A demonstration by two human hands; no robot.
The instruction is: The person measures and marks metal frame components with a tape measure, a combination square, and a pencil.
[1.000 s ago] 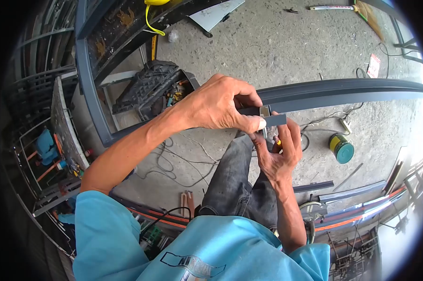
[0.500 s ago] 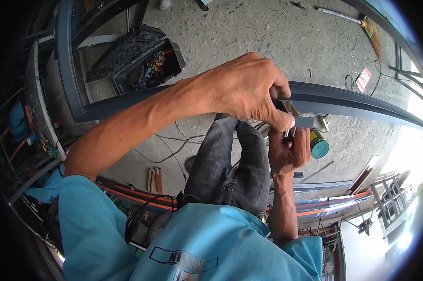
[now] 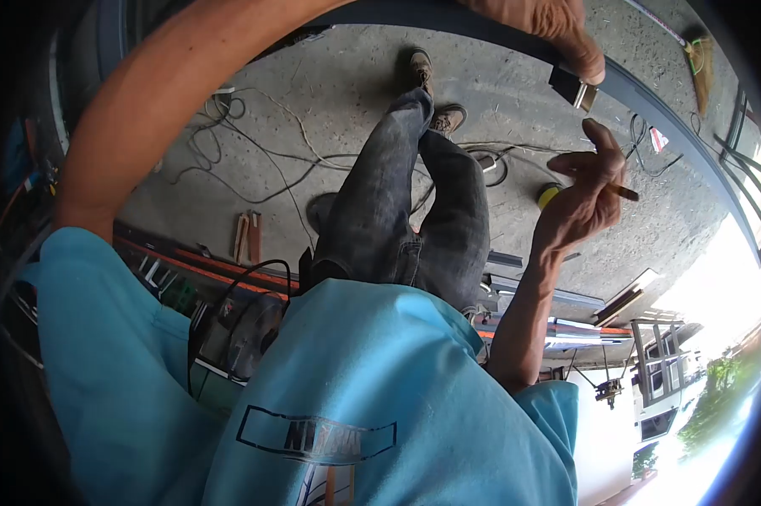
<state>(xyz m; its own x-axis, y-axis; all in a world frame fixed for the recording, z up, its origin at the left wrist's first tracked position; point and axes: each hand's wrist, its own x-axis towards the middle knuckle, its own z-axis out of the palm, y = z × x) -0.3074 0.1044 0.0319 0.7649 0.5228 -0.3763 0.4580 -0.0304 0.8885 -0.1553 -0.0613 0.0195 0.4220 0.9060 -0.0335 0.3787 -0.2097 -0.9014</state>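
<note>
My left hand (image 3: 553,29) reaches across the top and lies over the long dark grey metal bar (image 3: 675,122), fingers on its far side. Its thumb presses on a small piece of dark profile (image 3: 563,82) with a shiny metal bracket (image 3: 586,97) at its end, held against the bar. Just below, my right hand (image 3: 587,194) is apart from the bar and bracket. Its index finger and thumb stick out, while the other fingers curl around a short brown stick-like piece (image 3: 623,192), whose kind I cannot make out.
Cables (image 3: 330,158) run over the concrete floor around my legs. A yellow can (image 3: 549,194) stands below my right hand. A broom (image 3: 699,72) lies at upper right. Metal profiles (image 3: 566,295) and a clamp-like reddish piece (image 3: 248,238) lie nearer my body.
My view has shifted, and the bar sits higher in it. My right hand has let go of the bracket and moved away. The stick-like piece now shows in it. My left hand stays on the bracket.
</note>
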